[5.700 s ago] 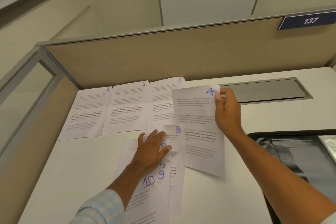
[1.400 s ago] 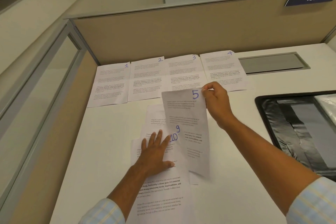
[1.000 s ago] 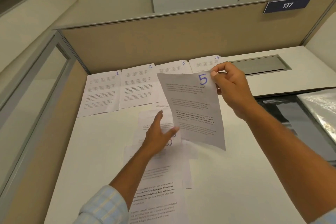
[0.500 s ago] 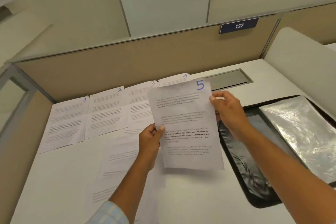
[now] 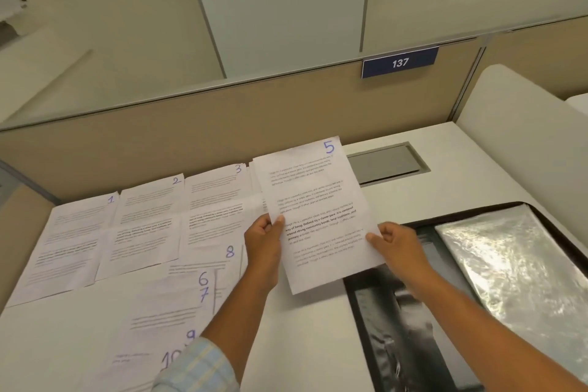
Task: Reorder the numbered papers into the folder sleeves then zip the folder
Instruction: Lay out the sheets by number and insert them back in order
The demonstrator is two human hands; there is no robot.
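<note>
A white desk [image 5: 302,344] runs up to a tan partition [image 5: 191,143]. On its right side lies the black folder [image 5: 397,344], open, with a shiny clear sleeve [image 5: 515,270] facing up in its right half.

Along the partition three printed sheets lie flat in a row, edges touching or slightly overlapping: sheet 1 [image 5: 70,248], sheet 2 [image 5: 146,216] and sheet 3 [image 5: 216,197]. Nearer the person a loose pile [image 5: 178,302] shows the numbers 8, 6, 7, 9 and 10 on overlapping sheets.

Sheet 5 [image 5: 315,216] is held up off the desk between the row and the folder, tilted, with its lower right corner over the folder's left edge.

The left hand [image 5: 264,239] pinches its left edge about halfway down, thumb on the printed face. The right hand [image 5: 394,245] pinches the right edge lower down, thumb also on the face, fingers behind.

A grey hatch [image 5: 385,162] is set into the desk behind sheet 5. A blue sign [image 5: 399,62] reading 137 sits on the partition's top.
</note>
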